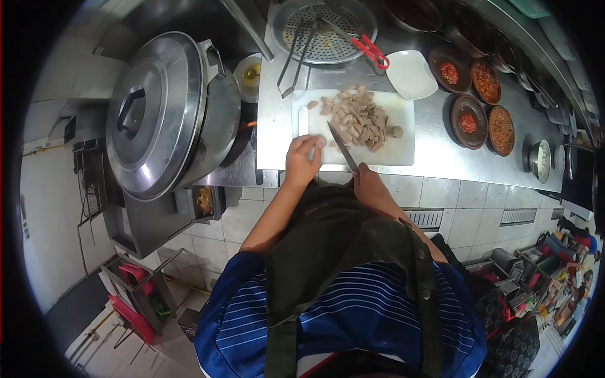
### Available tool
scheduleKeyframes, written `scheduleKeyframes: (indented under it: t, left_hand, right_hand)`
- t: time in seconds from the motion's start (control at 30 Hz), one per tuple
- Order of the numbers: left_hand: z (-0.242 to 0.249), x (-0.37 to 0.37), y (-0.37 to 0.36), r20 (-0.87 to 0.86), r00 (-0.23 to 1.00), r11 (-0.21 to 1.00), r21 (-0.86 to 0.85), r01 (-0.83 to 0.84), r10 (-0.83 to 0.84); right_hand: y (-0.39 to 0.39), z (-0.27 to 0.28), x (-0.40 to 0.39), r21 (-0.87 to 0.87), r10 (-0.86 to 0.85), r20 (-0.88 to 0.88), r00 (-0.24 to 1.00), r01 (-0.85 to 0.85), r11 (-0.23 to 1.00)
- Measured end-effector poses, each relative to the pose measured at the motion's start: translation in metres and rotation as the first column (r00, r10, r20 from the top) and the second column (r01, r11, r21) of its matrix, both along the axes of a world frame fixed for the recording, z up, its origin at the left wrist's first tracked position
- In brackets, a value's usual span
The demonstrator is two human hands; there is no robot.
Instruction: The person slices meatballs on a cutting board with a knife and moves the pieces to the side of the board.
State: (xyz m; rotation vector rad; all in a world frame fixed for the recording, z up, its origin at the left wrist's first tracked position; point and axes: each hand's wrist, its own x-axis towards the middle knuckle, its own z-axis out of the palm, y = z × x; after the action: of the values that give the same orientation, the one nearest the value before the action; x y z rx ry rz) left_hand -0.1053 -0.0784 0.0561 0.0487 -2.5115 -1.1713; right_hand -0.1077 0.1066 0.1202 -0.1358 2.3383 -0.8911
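Observation:
A white cutting board (398, 155) lies on the steel counter, near its front edge. Greyish-brown chopped pieces (362, 120), perhaps sausage or meat, are heaped over its middle. My right hand (369, 184) is closed around the handle of a knife (343, 147), whose blade slants up and left over the board beside the heap. To the left of the blade, my left hand (304, 159) is over the board's front-left part with its fingers curled together. Something small and pale shows at its fingertips, too small to name. A few loose pieces lie close to this hand.
Behind the board stand a perforated metal pan (326, 48) with red-handled tongs (372, 51) and a white square plate (411, 74). Several clay bowls (469, 121) of red food line the right. A large lidded pot (154, 113) and a small bowl (247, 78) are left.

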Motion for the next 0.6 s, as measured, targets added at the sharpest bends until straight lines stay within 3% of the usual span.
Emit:
scheduleKeyframes:
  t: [0.1,0.17,0.37,0.6]
  left_hand:
    - [-0.003,-0.006,-0.006,0.065,0.997,0.998,0.046,-0.046,0.043]
    - [0.0,-0.008,-0.006,0.241,0.97,0.98,0.188,-0.066,0.019]
    - [0.003,-0.012,-0.005,0.283,0.959,0.966,0.245,-0.087,0.015]
    - [-0.001,-0.009,-0.006,0.236,0.972,0.957,0.277,-0.085,0.018]
  right_hand:
    - [-0.005,0.002,0.002,0.078,0.062,0.042,0.997,-0.065,0.995]
    - [-0.008,0.002,0.002,0.09,0.102,0.055,0.993,-0.107,0.99]
    - [-0.015,0.01,0.005,0.149,0.136,0.166,0.977,-0.161,0.976]
    - [-0.03,-0.031,-0.005,0.169,0.146,0.0,0.989,-0.144,0.975]
